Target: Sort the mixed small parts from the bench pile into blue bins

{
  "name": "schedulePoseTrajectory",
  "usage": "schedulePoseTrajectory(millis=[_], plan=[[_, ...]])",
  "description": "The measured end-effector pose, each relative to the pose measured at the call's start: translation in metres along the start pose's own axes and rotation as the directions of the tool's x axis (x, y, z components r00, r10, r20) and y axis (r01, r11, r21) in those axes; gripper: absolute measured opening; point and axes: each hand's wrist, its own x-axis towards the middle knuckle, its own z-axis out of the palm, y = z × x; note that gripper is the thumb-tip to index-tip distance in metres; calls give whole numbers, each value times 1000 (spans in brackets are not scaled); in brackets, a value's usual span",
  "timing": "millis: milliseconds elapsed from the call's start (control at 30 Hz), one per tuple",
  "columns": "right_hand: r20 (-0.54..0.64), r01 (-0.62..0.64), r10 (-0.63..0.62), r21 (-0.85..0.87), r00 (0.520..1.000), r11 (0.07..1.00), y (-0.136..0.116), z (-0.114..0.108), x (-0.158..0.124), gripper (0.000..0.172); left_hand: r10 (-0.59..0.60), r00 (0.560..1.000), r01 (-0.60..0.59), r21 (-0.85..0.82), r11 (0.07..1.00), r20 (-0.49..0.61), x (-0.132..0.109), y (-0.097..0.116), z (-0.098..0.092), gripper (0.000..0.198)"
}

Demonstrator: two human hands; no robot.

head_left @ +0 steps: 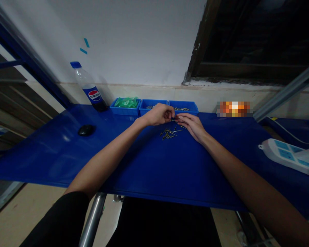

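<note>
My left hand (160,114) is curled with its fingertips pinched on a thin metal pin, just in front of the blue bins. My right hand (192,124) meets it fingertip to fingertip, fingers bent and pinched on the other end of the same small part. Below and between both hands lies a loose pile of several small brass-coloured pins (170,132) on the blue table (144,168). Three small blue bins stand behind the hands: the left bin (125,106) holds green pieces, the middle bin (154,103) and the right bin (184,108) hold thin metal parts.
A cola bottle with a blue cap (89,87) stands at the back left by the wall. A black computer mouse (86,130) lies on the left. A white power strip (292,156) lies at the right edge. A blurred orange patch (233,108) sits at the back right.
</note>
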Motion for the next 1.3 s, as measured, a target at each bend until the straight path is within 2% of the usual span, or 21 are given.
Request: schedulePoseTrajectory(millis=[167,333,400,500,567,633,733,833,1100,1300], plan=[[55,30,-27,-50,998,998,-2,0,-4,28,21,998,-22,-20,1000,-60,1,-1,3,17],[50,45,-41,-85,998,995,3,-2,-4,24,19,998,-18,10,1000,-58,2,-3,5,14],[25,42,-40,-76,999,996,3,-2,-2,25,-10,998,14,55,998,-57,1,-5,7,15],[-45,70,-74,-81,996,994,0,-3,-1,28,-43,997,56,232,971,-59,0,-9,10,15],[-88,102,-109,-78,990,992,-4,-5,0,34,-36,999,42,339,940,-25,-1,-10,13,15],[-99,120,-126,-71,987,990,-7,-8,0,44,1,999,-20,360,933,52,-1,-9,18,23],[-78,111,-118,-85,990,990,-10,-13,0,58,113,976,-162,274,948,188,0,-5,27,40],[-70,99,-107,-113,992,989,-11,-14,0,59,172,946,-234,211,949,276,1,0,35,51],[-114,84,-100,-137,988,987,-5,-18,3,45,71,961,-166,355,920,266,-1,-1,33,35],[-129,61,-79,-134,989,989,-2,-19,4,41,-14,974,-86,425,901,227,0,-5,26,32]])
